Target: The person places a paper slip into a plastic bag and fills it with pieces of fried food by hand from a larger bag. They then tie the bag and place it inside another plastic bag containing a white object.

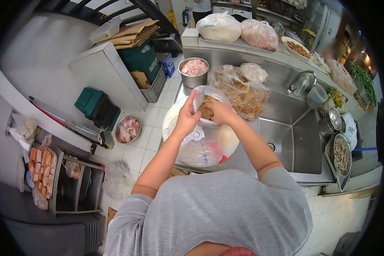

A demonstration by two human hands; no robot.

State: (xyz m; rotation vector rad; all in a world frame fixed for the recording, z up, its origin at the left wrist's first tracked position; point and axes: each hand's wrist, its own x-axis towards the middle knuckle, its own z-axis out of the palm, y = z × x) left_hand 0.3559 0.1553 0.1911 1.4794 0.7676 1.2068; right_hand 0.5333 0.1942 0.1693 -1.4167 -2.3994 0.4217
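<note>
Tiled floor to the left of the grip; steel counter under it, running right into a sink.

Left hand: closed on the near-left side of the tub, thumb toward the mouth, forefinger along the rim.

Right hand: fingers down inside the tub, at the food; from my end I cannot tell how far they are closed, or on how much.

Tub: cloudy plastic, one, between both hands, mouth upward, above a white disc. I judge it light and thin-walled, apt to flex if squeezed. Best hold: rim and outer side, left palm flat as a brace.

Food: brown, in the tub, beneath the right fingertips. Likely soft, moist, slippery; apt to tear under a pinch. I would scoop from below with curled fingers.

Bag: clear, slack, on the disc, nearer the body than the grip.

Pot: steel, filled with pink meat, just beyond the left hand.

Bags of food: clear, bulging, beyond and right of the right hand. I expect these heavier, with loose, sagging sides
</note>
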